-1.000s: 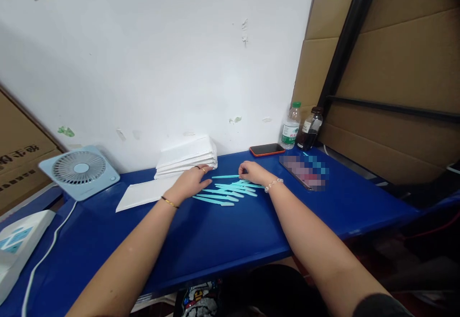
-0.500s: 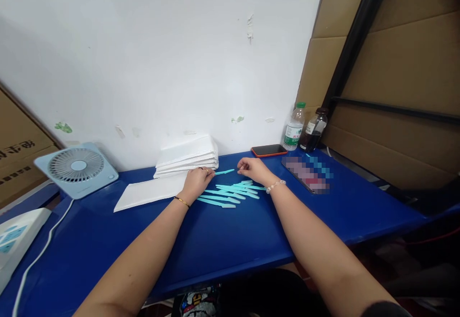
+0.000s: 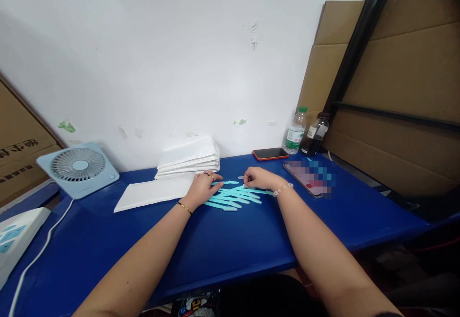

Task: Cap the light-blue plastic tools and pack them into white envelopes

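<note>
Turquoise eyebrow razors (image 3: 233,202) with pale blade ends lie in an overlapping fan on the blue table (image 3: 230,240). My left hand (image 3: 204,188) is over the left edge of this fan, its thumb and fingers closed on one razor (image 3: 230,182) that points right. Just right of it, my right hand (image 3: 259,178) is pinched above the far side of the fan. A small pale translucent cap (image 3: 241,177) shows at its fingertips; the rest of what it pinches is hidden.
Stacked white padded envelopes (image 3: 189,156) rest against the wall, with one envelope (image 3: 151,193) lying in front. A blue fan (image 3: 79,166) stands left. An orange-edged phone (image 3: 270,153), another phone (image 3: 305,179), a water bottle (image 3: 296,132) and a dark drink bottle (image 3: 315,135) are right.
Both hands have come down slightly toward the razors. The left razor has shifted a little right and nearer. A pale translucent piece now shows at my right fingertips.
</note>
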`<state>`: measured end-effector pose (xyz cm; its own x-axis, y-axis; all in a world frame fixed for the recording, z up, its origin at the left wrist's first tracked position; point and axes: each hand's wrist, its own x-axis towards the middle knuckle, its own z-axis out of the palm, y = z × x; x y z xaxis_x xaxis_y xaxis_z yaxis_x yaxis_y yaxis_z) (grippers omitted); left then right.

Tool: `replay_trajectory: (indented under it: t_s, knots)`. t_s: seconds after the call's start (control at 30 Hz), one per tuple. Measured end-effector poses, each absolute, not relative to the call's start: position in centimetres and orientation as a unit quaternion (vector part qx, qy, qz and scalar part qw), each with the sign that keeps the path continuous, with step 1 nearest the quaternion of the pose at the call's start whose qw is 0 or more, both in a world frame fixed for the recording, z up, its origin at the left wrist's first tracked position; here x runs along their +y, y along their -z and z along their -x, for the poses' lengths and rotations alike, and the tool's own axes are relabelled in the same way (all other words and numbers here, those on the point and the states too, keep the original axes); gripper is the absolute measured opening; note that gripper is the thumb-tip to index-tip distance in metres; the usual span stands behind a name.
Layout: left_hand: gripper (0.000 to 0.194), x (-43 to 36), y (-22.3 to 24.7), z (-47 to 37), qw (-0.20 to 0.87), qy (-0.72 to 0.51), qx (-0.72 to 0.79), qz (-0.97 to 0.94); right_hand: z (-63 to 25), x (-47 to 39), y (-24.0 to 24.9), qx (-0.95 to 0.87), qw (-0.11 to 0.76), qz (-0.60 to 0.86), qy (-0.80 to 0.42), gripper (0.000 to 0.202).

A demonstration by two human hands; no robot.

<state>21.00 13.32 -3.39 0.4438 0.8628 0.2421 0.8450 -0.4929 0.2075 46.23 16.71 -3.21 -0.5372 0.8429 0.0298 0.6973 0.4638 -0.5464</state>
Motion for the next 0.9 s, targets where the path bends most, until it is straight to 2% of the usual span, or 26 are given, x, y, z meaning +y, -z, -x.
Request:
replay_trajectory:
  t_s: [0.13,0.37,0.8,0.9]
  knots:
    - [0.034,13.0,3.5,-21.2,0.035,-0.159,0.485,-0.859,-45.8,16.6,3.3,-0.85,0.154,0.445,-0.238,0.004]
    - [0.025,13.4,3.5,-20.9,0.026,-0.161,0.497,-0.852,-45.2,16.6,3.6,-0.846,0.229,0.425,-0.224,0.005]
    - [0.023,14.0,4.6,-19.5,0.028,-0.21,0.567,-0.796,-47.7,17.5,3.7,-0.812,0.224,0.486,-0.234,0.007]
    - [0.027,13.8,4.8,-19.4,0.021,-0.229,0.556,-0.799,-48.0,17.2,3.5,-0.824,0.195,0.462,-0.263,0.009]
